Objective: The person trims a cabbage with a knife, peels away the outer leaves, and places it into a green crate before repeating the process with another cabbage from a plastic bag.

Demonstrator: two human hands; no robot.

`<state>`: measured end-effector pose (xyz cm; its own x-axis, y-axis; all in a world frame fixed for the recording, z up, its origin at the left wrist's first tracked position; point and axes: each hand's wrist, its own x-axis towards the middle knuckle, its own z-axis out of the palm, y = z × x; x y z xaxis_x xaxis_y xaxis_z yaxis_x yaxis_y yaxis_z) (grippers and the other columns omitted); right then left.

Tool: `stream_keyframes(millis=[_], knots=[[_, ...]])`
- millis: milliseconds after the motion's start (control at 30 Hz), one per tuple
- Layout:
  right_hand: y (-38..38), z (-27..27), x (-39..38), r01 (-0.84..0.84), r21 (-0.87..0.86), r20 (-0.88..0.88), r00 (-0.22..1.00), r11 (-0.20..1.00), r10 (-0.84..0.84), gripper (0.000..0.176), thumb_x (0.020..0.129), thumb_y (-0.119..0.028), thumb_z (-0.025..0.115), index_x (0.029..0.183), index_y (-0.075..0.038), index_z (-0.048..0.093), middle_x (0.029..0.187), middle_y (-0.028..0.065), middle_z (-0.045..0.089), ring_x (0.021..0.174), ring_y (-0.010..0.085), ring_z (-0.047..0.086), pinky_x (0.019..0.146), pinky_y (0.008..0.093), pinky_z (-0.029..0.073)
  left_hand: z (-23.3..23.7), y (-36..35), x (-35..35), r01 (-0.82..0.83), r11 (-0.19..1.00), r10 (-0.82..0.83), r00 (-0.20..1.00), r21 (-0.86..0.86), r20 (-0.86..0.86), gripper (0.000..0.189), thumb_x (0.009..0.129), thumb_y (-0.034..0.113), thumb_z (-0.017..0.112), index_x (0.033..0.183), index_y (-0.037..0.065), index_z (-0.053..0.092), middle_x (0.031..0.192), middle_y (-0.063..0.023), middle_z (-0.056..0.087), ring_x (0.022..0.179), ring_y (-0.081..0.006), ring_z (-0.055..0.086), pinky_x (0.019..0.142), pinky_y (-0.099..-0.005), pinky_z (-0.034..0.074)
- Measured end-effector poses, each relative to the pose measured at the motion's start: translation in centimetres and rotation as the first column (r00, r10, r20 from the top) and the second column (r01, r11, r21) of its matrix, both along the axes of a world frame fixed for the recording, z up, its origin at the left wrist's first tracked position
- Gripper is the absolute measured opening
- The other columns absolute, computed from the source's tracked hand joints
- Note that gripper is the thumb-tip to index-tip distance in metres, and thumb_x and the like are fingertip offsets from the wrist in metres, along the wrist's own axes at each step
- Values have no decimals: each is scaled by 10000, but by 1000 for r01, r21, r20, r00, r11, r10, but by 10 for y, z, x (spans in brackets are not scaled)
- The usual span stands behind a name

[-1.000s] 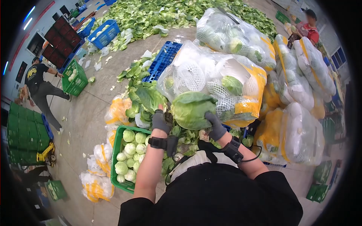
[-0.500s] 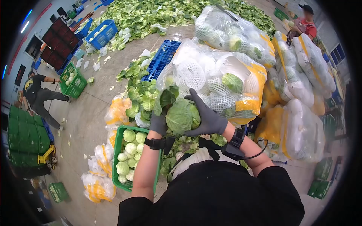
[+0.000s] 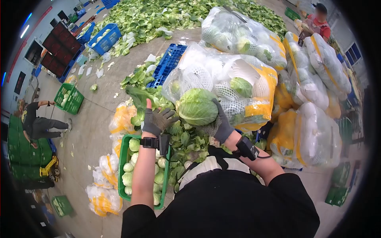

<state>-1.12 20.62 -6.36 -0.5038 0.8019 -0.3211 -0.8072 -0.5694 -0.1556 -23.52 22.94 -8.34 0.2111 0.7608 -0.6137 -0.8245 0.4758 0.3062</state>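
My right hand (image 3: 223, 126) holds the cabbage (image 3: 196, 107), supporting it from its 4 o'clock side. My left hand (image 3: 158, 121), at the cabbage's 8 o'clock, has its fingers spread apart. Relative to the cabbage, the green crate (image 3: 122, 170) is positioned at 7 o'clock and the yellow-taped plastic bag (image 3: 223, 84) at 2 o'clock.

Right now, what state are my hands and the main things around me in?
Left hand: open, empty.
Right hand: gripping the cabbage.
Cabbage: held up, looks whole.
Leaf beyond left hand: airborne or resting, unclear.
Near green crate: uncovered, cabbages inside.
Central clear bag: packed full.
Blue crate: uncovered, cabbages inside.
Floor leaves: loose, heaped.
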Motion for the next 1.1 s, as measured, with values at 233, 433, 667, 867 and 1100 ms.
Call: stream_keyframes(millis=[233,433,667,867,1100], knots=[[3,8,-5,-52,422,686,670,905,-281,675,742,-301,679,1257,-60,315,1115,107,488,1010,191,502,849,325,441,13,-23,45,424,757,-411,900,498,-143,760,764,456,624,1304,33,297,1283,-132,401,1159,-241,430,960,-421,373],[6,18,8,-201,464,740,623,863,-252,680,732,-274,693,1253,-53,316,1104,116,494,972,187,510,799,292,443,10,-35,39,531,737,-415,844,418,-341,630,693,-31,576,1269,7,323,1157,-131,501,1050,-221,515,860,-311,446],[16,21,29,-276,122,473,861,953,189,612,779,-286,634,1257,-61,327,1109,87,526,985,214,541,813,359,488,-31,-8,-27,834,522,135,-288,-179,-948,780,678,126,622,1355,67,240,1156,-244,496,1034,-335,514,848,-340,424],[21,26,22,-354,173,589,785,919,192,646,757,-287,666,1262,-54,337,1173,118,490,1008,233,538,841,356,480,5,-1,-12,730,643,-71,355,229,-932,1065,651,388,737,1394,56,50,1411,-206,176,1303,-276,205,1028,-346,252],[3,21,3,-354,680,723,472,643,-505,947,675,-359,736,1358,-102,132,1312,172,286,1155,280,393,856,394,453,22,-32,55,229,641,129,909,733,-397,945,603,272,777,1329,76,204,1259,-105,390,1164,-224,405,946,-358,369]])
